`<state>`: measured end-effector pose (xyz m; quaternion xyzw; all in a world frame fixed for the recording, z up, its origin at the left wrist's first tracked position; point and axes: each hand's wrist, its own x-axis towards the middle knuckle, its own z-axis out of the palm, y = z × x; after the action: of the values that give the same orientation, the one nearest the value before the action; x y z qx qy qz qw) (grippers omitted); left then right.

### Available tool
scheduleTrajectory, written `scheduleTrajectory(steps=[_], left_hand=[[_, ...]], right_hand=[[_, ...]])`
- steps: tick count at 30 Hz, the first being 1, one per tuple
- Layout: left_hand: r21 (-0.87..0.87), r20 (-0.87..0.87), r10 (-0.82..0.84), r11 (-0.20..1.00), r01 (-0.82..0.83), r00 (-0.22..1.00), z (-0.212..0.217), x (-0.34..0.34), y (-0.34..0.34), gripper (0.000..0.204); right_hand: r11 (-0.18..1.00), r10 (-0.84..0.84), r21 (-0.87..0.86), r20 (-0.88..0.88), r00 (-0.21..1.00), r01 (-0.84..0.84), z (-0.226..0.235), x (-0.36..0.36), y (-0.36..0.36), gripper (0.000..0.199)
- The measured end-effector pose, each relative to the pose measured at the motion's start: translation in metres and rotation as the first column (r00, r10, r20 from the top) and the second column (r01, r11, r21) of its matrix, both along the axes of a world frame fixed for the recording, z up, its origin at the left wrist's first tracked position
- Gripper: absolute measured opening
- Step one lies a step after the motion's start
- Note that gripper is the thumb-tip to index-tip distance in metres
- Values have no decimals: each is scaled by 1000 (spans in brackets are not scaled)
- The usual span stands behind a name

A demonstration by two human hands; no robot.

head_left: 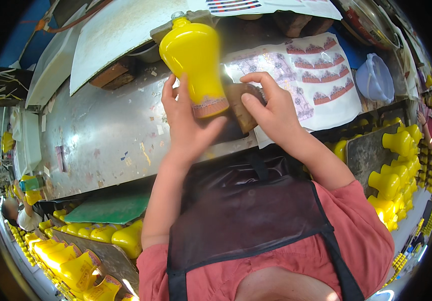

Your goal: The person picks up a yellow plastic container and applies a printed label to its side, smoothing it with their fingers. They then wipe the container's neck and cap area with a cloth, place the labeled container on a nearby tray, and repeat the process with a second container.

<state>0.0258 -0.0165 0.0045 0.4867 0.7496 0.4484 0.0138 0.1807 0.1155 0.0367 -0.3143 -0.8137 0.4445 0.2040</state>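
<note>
My left hand (188, 123) grips a glossy yellow vase (196, 62) near its base, holding it tilted above a metal worktable (105, 135). A patterned decal band (211, 107) runs around the vase's foot. My right hand (271, 108) presses a brown flat scraper pad (241, 103) against the vase's lower side, right beside the band. Both forearms come up from the lower edge over a dark apron (246, 210).
A sheet of printed decals (316, 75) lies to the right on the table. A pale blue plastic bowl (375, 79) sits at far right. Rows of yellow vases (396, 175) fill the right side, and more yellow vases (90, 241) lie lower left. Another person (22, 213) works at the left edge.
</note>
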Motion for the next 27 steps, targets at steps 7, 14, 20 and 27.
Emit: scheduleTrajectory(steps=[7,14,20,27], left_hand=[[17,-25,17,1000,-16,1000,-16,-7,2,87],[36,-136,89,996,-85,987,-20,0,3,98],[-20,-151,14,1000,-18,988,-15,-11,1,108],[59,127,-103,994,96,987,-20,-10,-8,98]], right_hand=[[990,54,-132,-38,998,-58,-19,5,-20,27],[1000,14,25,-271,963,-7,-14,5,-26,25],[988,71,138,-4,997,-70,-8,-2,-26,24],[954,202,235,-42,978,-187,1,4,-17,27]])
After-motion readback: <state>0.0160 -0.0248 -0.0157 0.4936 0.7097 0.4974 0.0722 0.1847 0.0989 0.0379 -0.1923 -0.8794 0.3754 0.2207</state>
